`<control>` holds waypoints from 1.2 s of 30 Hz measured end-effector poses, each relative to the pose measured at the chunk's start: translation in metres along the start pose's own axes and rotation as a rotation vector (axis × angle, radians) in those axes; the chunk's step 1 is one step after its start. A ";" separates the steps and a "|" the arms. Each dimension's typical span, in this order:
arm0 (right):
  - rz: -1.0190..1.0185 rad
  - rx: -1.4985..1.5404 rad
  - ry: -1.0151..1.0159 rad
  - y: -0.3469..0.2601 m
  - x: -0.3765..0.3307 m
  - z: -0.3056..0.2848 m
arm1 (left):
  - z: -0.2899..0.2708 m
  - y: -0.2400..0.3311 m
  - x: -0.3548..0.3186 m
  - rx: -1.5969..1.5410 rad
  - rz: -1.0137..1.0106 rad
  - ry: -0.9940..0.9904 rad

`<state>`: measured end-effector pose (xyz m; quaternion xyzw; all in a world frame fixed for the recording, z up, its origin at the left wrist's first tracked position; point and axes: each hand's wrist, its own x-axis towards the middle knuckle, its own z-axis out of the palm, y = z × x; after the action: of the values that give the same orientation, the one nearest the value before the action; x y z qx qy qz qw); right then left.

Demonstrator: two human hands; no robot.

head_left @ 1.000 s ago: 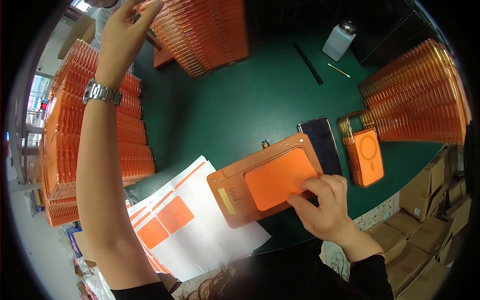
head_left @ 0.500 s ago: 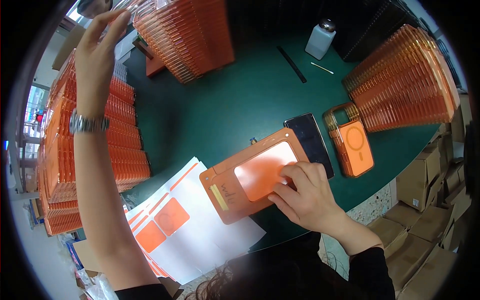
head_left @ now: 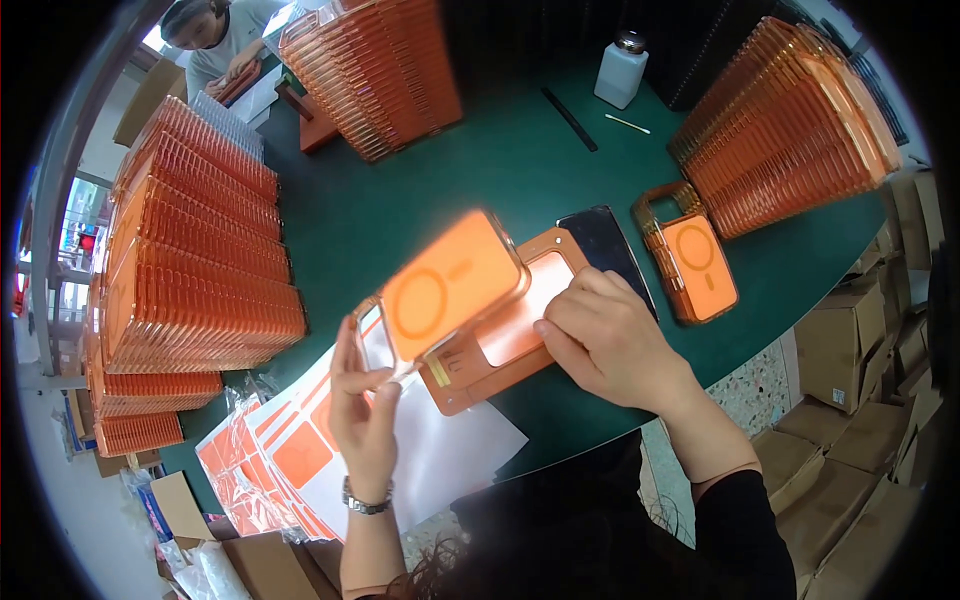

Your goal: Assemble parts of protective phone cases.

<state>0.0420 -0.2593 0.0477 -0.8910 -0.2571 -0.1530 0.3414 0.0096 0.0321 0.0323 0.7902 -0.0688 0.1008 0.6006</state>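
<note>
My left hand (head_left: 365, 425) grips an orange phone case (head_left: 455, 285) by its clear-windowed end and holds it tilted above the work. Beneath it lies a flat brown-orange jig (head_left: 465, 395) with a yellow strip and a shiny, pale panel (head_left: 518, 335) in its middle. My right hand (head_left: 612, 335) rests at the jig's right side, thumb and fingers curled together at the panel's edge; what they pinch, if anything, is hidden. A dark, glossy flat slab (head_left: 605, 240) lies partly under the jig. White sheets (head_left: 460, 455) with orange stickers (head_left: 302, 458) spread below and left.
Tall stacks of orange cases stand at left (head_left: 200, 270), back (head_left: 375, 85) and right (head_left: 785, 130). Another case (head_left: 700, 265) lies right of the jig. A white bottle (head_left: 621, 72), a black strip (head_left: 569, 120) and a cotton swab (head_left: 627, 124) lie behind. A person (head_left: 215, 50) sits far left.
My left hand has come down from the stacks at upper left to the jig, now with an orange phone case in it. My right hand stays at the panel's edge.
</note>
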 end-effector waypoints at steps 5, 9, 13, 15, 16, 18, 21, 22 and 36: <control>0.017 0.079 -0.025 0.010 -0.007 -0.018 | 0.020 -0.013 -0.012 0.060 -0.051 0.034; 0.205 0.318 0.178 0.027 -0.014 -0.027 | 0.039 -0.013 -0.022 0.343 0.060 -0.091; 0.372 0.196 0.145 0.034 -0.012 -0.019 | 0.050 -0.001 -0.020 0.514 0.154 -0.136; 0.456 0.220 0.125 0.045 -0.009 -0.010 | 0.048 0.000 -0.018 0.529 0.151 -0.134; 0.530 0.222 0.052 0.045 -0.005 -0.012 | 0.044 -0.002 -0.017 0.505 0.139 -0.163; 0.569 0.287 0.015 0.054 0.002 -0.002 | 0.042 -0.008 -0.018 0.483 0.125 -0.190; 0.691 0.420 -0.098 0.056 0.014 -0.005 | 0.040 -0.013 -0.022 0.407 0.105 -0.031; 0.776 0.486 -0.174 0.055 0.017 -0.007 | 0.040 -0.010 -0.023 0.362 -0.059 -0.013; 0.209 -0.045 -0.304 0.051 -0.001 -0.026 | 0.026 -0.014 -0.019 0.403 -0.202 -0.224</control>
<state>0.0676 -0.3099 0.0384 -0.9332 -0.2082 0.0140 0.2925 -0.0040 0.0107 0.0081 0.9031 -0.0341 -0.0361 0.4266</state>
